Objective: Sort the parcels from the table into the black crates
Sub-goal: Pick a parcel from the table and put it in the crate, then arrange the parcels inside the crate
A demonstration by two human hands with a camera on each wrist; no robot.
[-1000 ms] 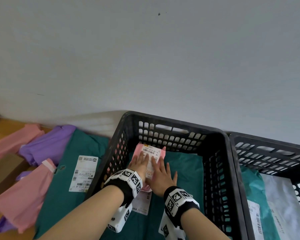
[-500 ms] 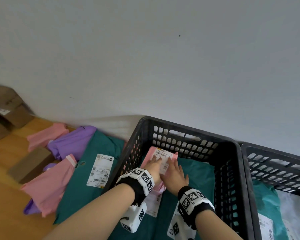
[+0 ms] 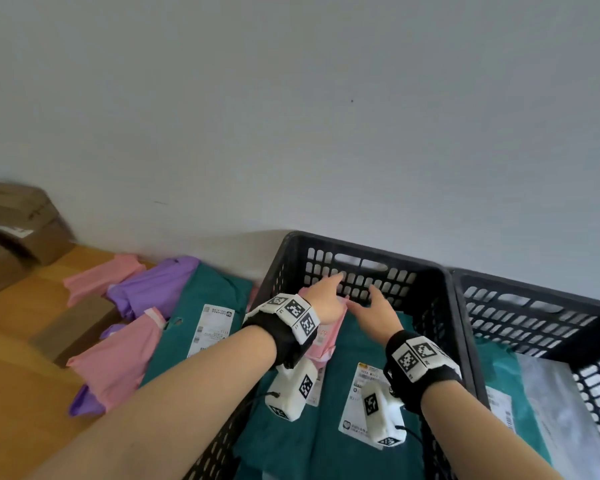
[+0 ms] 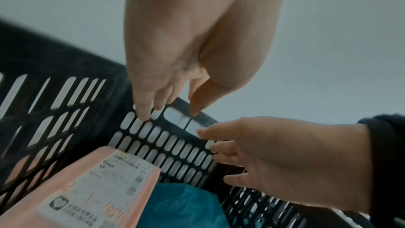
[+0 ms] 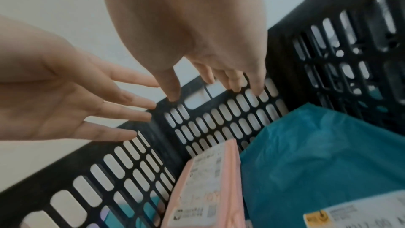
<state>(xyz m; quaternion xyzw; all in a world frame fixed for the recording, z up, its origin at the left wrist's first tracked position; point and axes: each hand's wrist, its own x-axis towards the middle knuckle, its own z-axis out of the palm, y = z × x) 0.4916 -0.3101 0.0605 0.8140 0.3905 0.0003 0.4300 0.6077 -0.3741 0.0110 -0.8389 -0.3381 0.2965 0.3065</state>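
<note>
A: Both hands are empty. The left hand [image 3: 326, 301] and right hand [image 3: 374, 311] hover with loose, straight fingers over the pink parcel [image 4: 92, 186], which lies at the far edge of the black crate [image 3: 361, 263].

B: It could slide off the teal parcel [image 5: 317, 153].

A: More parcels [image 3: 118, 355] wait on the table [image 3: 11, 393]; the crate's left wall stands between.

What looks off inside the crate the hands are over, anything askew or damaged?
Nothing damaged. The pink parcel lies label up on the teal parcel, at a slight slant near the black crate far wall. Both the left hand and right hand are open above it, holding nothing.
</note>
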